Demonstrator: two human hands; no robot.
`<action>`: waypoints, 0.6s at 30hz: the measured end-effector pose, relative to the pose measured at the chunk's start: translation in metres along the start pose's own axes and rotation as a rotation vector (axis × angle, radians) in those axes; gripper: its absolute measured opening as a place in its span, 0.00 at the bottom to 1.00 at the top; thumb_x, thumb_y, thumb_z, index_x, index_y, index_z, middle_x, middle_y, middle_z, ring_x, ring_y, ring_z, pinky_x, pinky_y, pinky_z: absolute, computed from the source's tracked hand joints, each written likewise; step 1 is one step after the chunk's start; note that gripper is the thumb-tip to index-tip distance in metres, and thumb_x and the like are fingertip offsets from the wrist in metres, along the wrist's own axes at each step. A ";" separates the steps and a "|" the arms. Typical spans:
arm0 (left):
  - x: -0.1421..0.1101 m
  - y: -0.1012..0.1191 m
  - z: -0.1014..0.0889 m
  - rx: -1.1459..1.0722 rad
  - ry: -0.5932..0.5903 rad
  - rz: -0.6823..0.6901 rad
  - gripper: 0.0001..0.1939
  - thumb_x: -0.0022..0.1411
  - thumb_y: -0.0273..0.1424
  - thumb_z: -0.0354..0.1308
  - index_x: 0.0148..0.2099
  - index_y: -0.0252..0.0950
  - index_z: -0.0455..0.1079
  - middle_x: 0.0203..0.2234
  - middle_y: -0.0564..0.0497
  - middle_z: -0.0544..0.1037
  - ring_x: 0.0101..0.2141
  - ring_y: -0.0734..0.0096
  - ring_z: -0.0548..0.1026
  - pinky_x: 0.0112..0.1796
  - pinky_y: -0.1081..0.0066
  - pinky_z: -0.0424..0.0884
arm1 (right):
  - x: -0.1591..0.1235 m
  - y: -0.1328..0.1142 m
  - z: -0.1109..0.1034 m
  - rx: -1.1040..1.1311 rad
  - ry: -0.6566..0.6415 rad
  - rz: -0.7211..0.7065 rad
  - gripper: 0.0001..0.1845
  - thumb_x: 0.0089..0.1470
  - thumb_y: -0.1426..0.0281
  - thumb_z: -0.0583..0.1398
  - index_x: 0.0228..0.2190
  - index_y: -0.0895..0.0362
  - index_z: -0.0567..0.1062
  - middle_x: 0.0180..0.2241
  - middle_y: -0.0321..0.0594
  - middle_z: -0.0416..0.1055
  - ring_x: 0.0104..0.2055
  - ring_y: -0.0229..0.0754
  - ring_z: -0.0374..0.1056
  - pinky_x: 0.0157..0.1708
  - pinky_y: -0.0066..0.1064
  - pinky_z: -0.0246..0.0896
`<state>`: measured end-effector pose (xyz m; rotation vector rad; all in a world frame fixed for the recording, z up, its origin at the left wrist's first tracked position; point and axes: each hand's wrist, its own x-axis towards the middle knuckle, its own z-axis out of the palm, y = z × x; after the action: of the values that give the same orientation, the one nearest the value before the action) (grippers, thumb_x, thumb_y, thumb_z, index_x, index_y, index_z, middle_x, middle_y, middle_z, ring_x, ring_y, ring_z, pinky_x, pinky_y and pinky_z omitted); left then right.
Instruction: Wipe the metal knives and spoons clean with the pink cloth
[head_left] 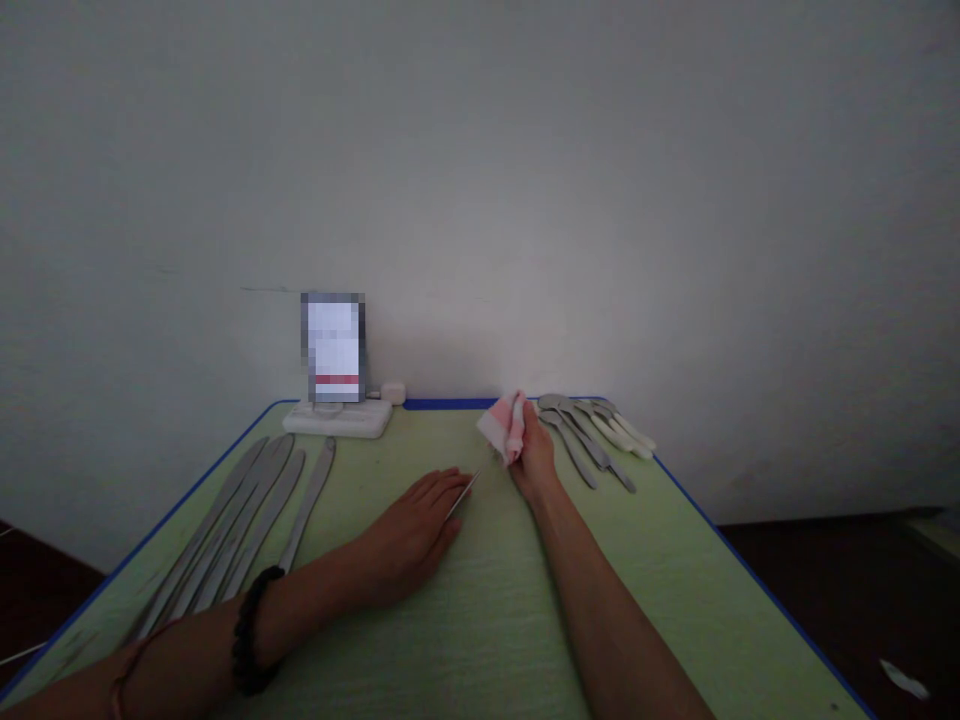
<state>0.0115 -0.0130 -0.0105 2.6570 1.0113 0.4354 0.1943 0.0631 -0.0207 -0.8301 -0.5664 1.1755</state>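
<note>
My left hand (420,520) is low over the middle of the table, its fingers together around a thin, straight, knife-like utensil (463,497). That utensil appears nearly edge-on, and most of it is hidden by the hand. In my right hand (536,455) is a bunched pink and white cloth (504,428), held up just beyond the utensil's tip. Several table knives (255,520) lie side by side on the left, partly covered by my left forearm. Spoons (574,440) are laid out to the right of my right hand, with white-handled cutlery (622,435) beside them.
A phone-like device with a lit, blurred screen (335,345) stands on a white base (337,418) at the back left. Next to it is a small white plug (393,393). The green table (480,640) has a blue edge and meets the wall (525,200).
</note>
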 end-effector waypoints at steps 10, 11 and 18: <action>0.001 0.000 0.002 -0.042 0.045 -0.051 0.20 0.65 0.30 0.42 0.58 0.31 0.56 0.56 0.39 0.65 0.56 0.61 0.62 0.57 0.57 0.58 | -0.007 0.003 0.004 -0.374 -0.216 0.016 0.22 0.46 0.52 0.58 0.28 0.59 0.76 0.22 0.36 0.74 0.23 0.36 0.66 0.22 0.25 0.58; 0.002 -0.001 0.003 -0.037 0.046 -0.055 0.20 0.64 0.29 0.42 0.58 0.31 0.57 0.56 0.39 0.65 0.56 0.61 0.62 0.57 0.57 0.58 | -0.006 0.004 0.004 -0.361 -0.173 -0.007 0.22 0.46 0.52 0.58 0.28 0.59 0.76 0.22 0.36 0.74 0.24 0.36 0.66 0.23 0.25 0.58; 0.001 -0.001 0.004 0.019 0.017 0.026 0.22 0.64 0.26 0.43 0.60 0.32 0.55 0.58 0.42 0.63 0.58 0.61 0.57 0.58 0.55 0.56 | 0.009 0.012 -0.006 -0.046 0.218 -0.204 0.19 0.48 0.54 0.55 0.31 0.57 0.73 0.25 0.35 0.74 0.29 0.37 0.69 0.27 0.26 0.62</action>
<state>0.0131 -0.0125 -0.0145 2.6909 0.9917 0.4572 0.1946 0.0721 -0.0339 -0.9046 -0.4869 0.8761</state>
